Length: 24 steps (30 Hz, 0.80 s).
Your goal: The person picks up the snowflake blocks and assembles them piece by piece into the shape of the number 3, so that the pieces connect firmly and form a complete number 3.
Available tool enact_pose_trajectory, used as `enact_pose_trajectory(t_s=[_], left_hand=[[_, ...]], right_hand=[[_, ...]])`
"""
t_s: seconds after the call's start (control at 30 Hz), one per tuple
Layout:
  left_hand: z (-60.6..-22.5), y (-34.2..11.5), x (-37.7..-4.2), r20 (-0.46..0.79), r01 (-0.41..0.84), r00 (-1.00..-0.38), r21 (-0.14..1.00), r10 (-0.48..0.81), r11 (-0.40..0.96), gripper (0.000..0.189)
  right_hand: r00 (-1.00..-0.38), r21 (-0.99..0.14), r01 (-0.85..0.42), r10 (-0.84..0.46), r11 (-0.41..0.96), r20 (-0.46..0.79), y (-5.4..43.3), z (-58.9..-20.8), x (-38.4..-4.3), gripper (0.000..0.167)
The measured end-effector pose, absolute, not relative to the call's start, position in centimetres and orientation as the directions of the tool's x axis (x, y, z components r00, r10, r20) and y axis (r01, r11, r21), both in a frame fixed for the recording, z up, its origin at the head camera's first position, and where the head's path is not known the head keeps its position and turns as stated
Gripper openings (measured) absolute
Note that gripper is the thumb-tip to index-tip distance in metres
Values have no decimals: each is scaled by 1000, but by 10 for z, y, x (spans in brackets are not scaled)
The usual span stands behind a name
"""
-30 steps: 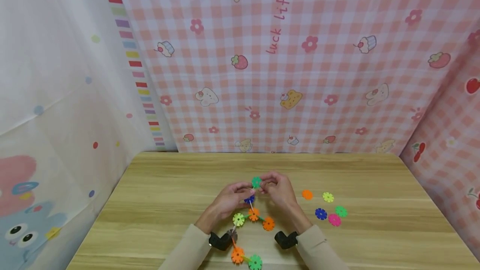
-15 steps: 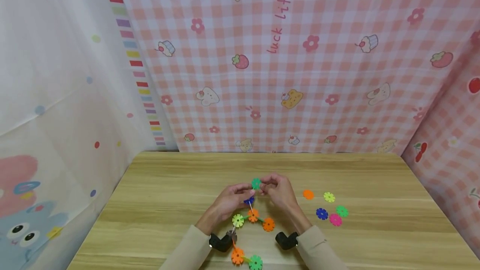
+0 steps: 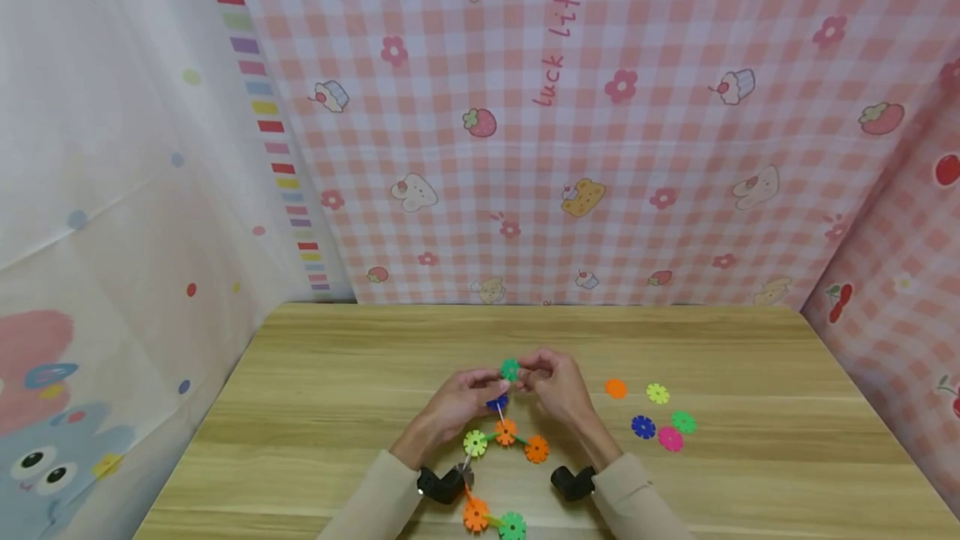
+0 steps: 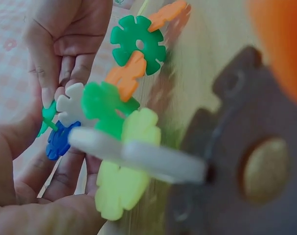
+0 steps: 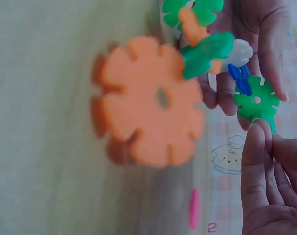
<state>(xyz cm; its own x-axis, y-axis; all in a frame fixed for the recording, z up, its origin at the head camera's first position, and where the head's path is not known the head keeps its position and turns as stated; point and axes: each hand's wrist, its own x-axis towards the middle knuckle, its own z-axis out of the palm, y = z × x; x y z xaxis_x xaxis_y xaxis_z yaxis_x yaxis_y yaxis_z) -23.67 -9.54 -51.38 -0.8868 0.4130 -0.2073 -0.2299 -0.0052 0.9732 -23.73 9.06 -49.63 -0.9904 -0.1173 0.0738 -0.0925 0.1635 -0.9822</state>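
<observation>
A chain of plastic snowflake discs runs up the middle of the table in the head view, through a light yellow disc (image 3: 475, 443) and an orange disc (image 3: 506, 432). My left hand (image 3: 457, 402) holds its far end near a blue disc (image 3: 497, 401), thumb and fingers around the pieces. Beyond the blue disc stands a green disc (image 5: 257, 99). My right hand (image 3: 557, 386) pinches a second green disc (image 5: 266, 121), seen edge-on and touching the first in the right wrist view. How deep their slots fit together, I cannot tell. A white disc (image 4: 71, 104) joins the blue one.
To the right lie loose discs: orange (image 3: 616, 388), yellow (image 3: 657, 393), blue (image 3: 642, 427), green (image 3: 683, 422) and pink (image 3: 671, 439). The chain's near end has a dark disc (image 3: 465, 474), an orange disc (image 3: 476, 515) and a green disc (image 3: 513, 527). A checked cloth (image 3: 555, 157) hangs behind the table.
Both hands and the green disc between them have shifted very slightly toward the near side. The grips look the same, and the loose discs stay where they were.
</observation>
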Motion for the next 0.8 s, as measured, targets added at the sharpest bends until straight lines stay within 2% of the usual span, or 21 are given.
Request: enact_pose_trajectory(t_s=[0.3, 0.47, 0.63, 0.8], left_hand=[[-511, -94, -238, -214, -238, -882, 971, 421, -4, 37], [-513, -94, -239, -230, -257, -878, 966, 421, -10, 38], [-514, -97, -241, -253, -284, -871, 959, 420, -13, 38], [-514, -99, -242, -257, -295, -859, 955, 443, -18, 39]], right_hand=[[-992, -987, -24, -129, 157, 3, 101, -503, -245, 19], [-997, -986, 43, -59, 159, -53, 113, -504, -250, 27], [-995, -958, 98, 6, 269, -100, 127, -508, -252, 31], [-991, -923, 125, 1, 365, -134, 135, -513, -253, 32]])
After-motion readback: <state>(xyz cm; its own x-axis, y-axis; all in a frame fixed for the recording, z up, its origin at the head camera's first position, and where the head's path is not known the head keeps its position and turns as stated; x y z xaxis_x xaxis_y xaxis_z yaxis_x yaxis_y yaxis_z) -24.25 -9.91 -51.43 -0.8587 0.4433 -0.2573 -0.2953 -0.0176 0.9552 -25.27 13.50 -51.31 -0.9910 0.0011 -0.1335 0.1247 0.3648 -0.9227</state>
